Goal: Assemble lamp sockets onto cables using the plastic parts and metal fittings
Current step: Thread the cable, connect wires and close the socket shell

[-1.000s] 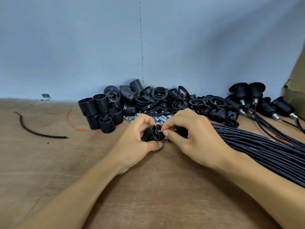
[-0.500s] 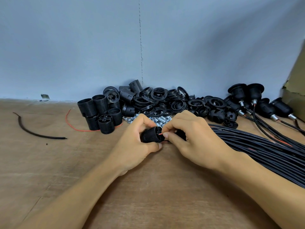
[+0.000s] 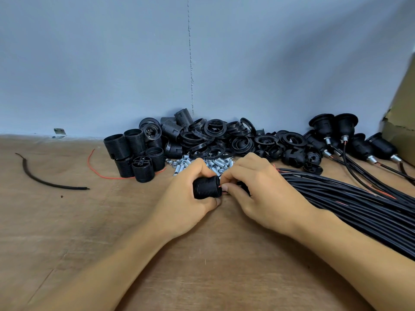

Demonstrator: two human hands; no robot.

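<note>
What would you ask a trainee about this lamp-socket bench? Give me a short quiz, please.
1. True or false: the left hand grips a threaded black socket body.
2. The cable bundle lies: A) to the hands' left, B) to their right, C) draped over both forearms.
3. What colour is the thin wire that the right hand pinches at the socket's end?
Key: 1 true; 2 B; 3 red.

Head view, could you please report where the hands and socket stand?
Left hand grips socket body. Right hand pinches red wire at its end. Cable bundle lies beside right wrist, not obstructing.
</note>
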